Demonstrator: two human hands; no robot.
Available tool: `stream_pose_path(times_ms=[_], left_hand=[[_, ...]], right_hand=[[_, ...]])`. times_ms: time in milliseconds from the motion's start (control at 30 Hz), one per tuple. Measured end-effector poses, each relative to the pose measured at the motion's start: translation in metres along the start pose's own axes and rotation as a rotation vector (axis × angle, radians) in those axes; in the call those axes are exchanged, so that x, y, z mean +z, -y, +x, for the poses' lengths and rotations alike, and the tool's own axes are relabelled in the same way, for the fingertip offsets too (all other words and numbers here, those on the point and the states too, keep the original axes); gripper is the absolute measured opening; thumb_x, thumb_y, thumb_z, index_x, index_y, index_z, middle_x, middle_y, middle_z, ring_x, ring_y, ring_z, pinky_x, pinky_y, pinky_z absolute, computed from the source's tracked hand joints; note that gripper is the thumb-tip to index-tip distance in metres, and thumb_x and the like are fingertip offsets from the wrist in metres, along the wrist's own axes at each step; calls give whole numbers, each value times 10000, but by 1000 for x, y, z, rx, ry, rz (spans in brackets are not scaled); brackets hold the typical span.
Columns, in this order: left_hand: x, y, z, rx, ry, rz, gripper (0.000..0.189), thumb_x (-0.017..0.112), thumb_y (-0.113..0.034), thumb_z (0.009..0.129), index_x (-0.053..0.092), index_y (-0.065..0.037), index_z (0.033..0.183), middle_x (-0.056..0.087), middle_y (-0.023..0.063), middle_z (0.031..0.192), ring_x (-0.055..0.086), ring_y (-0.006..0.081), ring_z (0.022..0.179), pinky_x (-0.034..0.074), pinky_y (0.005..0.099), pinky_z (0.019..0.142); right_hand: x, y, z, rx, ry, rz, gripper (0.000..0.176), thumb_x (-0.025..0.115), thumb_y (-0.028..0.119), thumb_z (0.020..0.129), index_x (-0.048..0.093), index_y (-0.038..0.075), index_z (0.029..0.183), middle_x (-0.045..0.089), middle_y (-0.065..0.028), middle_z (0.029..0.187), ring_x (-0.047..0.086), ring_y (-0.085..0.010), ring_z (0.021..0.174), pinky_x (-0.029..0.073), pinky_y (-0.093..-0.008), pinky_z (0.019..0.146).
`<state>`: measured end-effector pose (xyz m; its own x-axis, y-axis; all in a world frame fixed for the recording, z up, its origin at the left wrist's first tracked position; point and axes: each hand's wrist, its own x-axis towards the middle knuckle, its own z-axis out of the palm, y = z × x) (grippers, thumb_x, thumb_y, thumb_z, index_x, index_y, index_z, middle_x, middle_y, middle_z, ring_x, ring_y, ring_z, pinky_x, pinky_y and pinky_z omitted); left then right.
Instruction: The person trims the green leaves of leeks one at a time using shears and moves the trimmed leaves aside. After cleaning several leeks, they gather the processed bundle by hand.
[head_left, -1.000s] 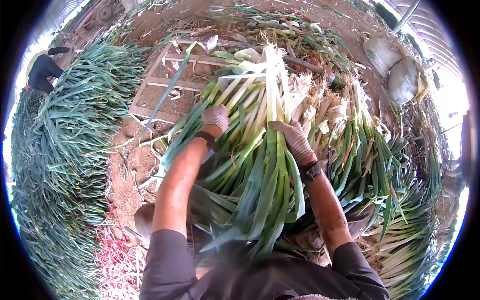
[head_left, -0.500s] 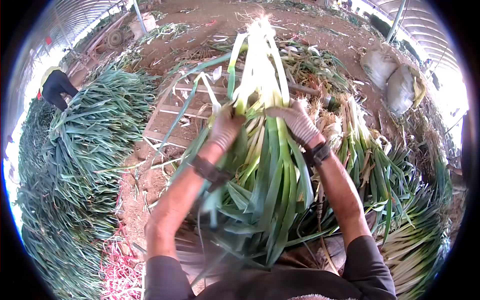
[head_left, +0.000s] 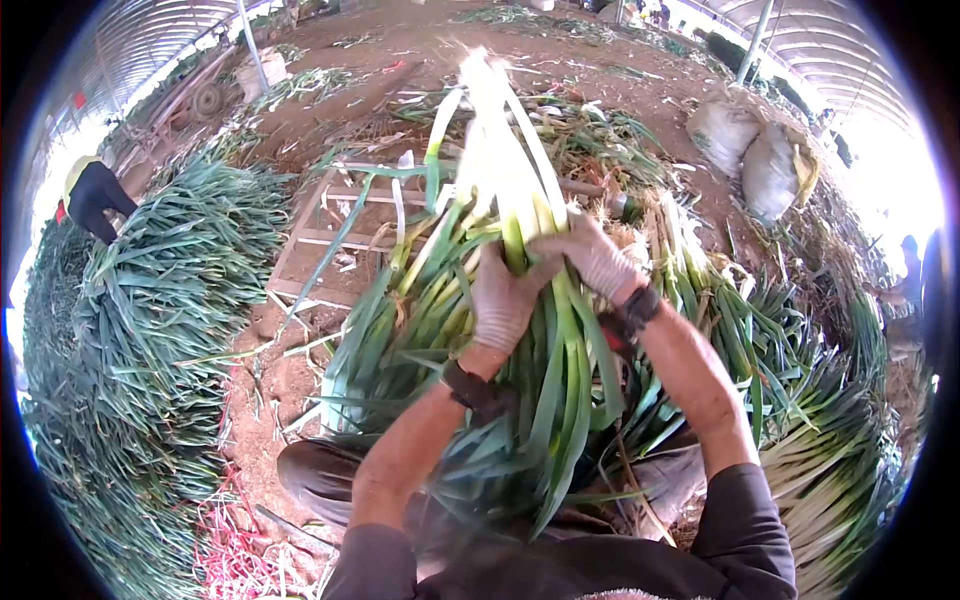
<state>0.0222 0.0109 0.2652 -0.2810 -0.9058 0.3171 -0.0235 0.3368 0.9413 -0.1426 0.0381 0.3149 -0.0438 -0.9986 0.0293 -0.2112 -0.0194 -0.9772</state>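
Observation:
A bunch of large green onions (head_left: pixel 485 150) stands out in front of me, its bright white stalks and roots pointing away. My left hand (head_left: pixel 508 295), in a pale knit glove, wraps round the bunch where white turns to green. Close beside it, my gloved right hand (head_left: pixel 592 255) grips the same bunch from the right, and the fingers of both hands nearly meet. Long green leaves (head_left: pixel 555 420) trail from the bunch down toward my lap. More loose green onions (head_left: pixel 375 310) lie just left of my left hand.
Beneath the bunch is a wooden slatted frame (head_left: pixel 300 243). A big pile of green onions (head_left: pixel 150 370) fills the left, near red-pink ties (head_left: pixel 240 555). Trimmed onions (head_left: pixel 820 490) lie at right. Filled sacks (head_left: pixel 770 170) stand beyond. A person (head_left: pixel 95 195) bends at far left.
My left hand has moved right and slightly down, closing in beside my right hand on the bunch. The camera view has shifted a little, and my left knee now shows.

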Motion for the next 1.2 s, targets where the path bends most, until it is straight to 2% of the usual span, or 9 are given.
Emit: stream_pose_path(times_ms=[200, 367, 600, 767, 867, 933, 1000, 1133, 1200], left_hand=[[-4, -110, 75, 443, -2, -333, 690, 642, -275, 1000, 305, 87, 1481, 675, 151, 1131, 682, 231, 945, 570, 335, 902], [-26, -125, 107, -60, 791, -968, 499, 587, -275, 1024, 456, 13, 1410, 632, 175, 1267, 630, 245, 1124, 506, 357, 1017], [39, -75, -27, -186, 213, -1199, 555, 604, -338, 1000, 480, 32, 1394, 614, 156, 1304, 560, 264, 1269, 411, 381, 1143], [56, -12, -149, -404, 564, -1213, 513, 748, -179, 884, 523, 2, 1308, 649, 136, 1135, 631, 263, 1096, 480, 407, 1044], [54, -35, -191, -618, 530, -1314, 541, 810, -170, 822, 529, 1, 1252, 647, 131, 1046, 643, 256, 999, 515, 395, 956], [49, -46, -196, -686, 559, -1225, 501, 767, -205, 863, 525, 4, 1248, 650, 138, 1032, 646, 248, 985, 530, 391, 924], [40, -51, -194, -733, 563, -1122, 506, 737, -273, 900, 514, -4, 1266, 654, 141, 1043, 649, 250, 1022, 534, 409, 953], [34, -39, -160, -537, 544, -809, 395, 762, -294, 875, 651, 7, 1106, 676, 109, 1009, 654, 226, 953, 536, 346, 861], [34, -28, -138, -719, 516, -1100, 541, 809, -356, 832, 621, 17, 1175, 703, 128, 1016, 679, 235, 907, 545, 380, 893]], right_hand=[[-30, 156, 11, -534, -42, -531, 280, 727, 158, 849, 719, -8, 1073, 729, -110, 879, 680, -170, 781, 560, -327, 685], [-48, 213, -15, -337, 210, -977, 326, 725, 160, 844, 694, -29, 1108, 718, -123, 917, 675, -208, 805, 568, -363, 732], [-26, 173, -110, 201, 395, -1226, 403, 750, 132, 799, 663, -58, 1143, 699, -167, 993, 672, -255, 872, 581, -412, 797], [-2, 88, -239, 744, 264, -742, 401, 765, 170, 818, 603, -10, 1138, 681, -113, 864, 675, -237, 760, 593, -392, 707], [22, 21, -300, 413, 92, -1054, 769, 840, 421, 748, 505, -65, 1241, 669, -215, 908, 678, -387, 899, 553, -426, 804], [29, 10, -307, 254, 74, -792, 652, 842, 398, 778, 570, -42, 1175, 684, -165, 919, 684, -287, 889, 555, -357, 833], [29, 2, -303, 591, 138, -163, 621, 860, 400, 788, 613, -7, 1186, 686, -64, 944, 633, -143, 861, 528, -304, 815], [47, -28, -287, 553, 29, -28, 478, 865, 224, 794, 638, -7, 1146, 688, -29, 924, 623, -116, 838, 528, -282, 772], [47, -31, -281, 497, 72, -70, 480, 857, 231, 805, 636, -3, 1161, 692, -29, 934, 623, -117, 858, 526, -277, 801]])
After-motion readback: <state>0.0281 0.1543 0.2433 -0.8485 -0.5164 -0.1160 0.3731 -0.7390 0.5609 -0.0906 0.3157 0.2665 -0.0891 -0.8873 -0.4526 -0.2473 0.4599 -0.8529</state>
